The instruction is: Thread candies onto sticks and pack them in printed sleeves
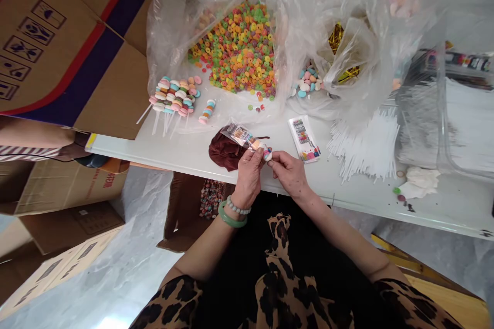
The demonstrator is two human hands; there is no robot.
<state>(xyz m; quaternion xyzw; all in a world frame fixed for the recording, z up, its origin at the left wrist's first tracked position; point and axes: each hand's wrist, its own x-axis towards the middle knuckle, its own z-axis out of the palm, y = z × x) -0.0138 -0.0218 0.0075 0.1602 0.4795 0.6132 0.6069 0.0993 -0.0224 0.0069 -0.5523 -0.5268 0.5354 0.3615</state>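
My left hand (250, 169), with a bead bracelet and a green bangle at the wrist, is closed on a printed clear candy bag (242, 135) with round candies inside. My right hand (287, 169) pinches the near end of the same bag, where pink, white and blue candies (267, 154) show. Right below the bag lies a bundle of dark brown ties or cloth (225, 150); what it is exactly I cannot tell. Just beyond my right hand rests a stack of printed bags (303, 139).
Candy skewers on sticks (175, 95) lie at the left, beside one short candy stack (207, 111). Behind is a plastic bag of colourful ring candies (245, 49). White sticks (365, 141) fan out at right. Cardboard boxes (69, 36) stand left; an open box (181, 216) sits below the table.
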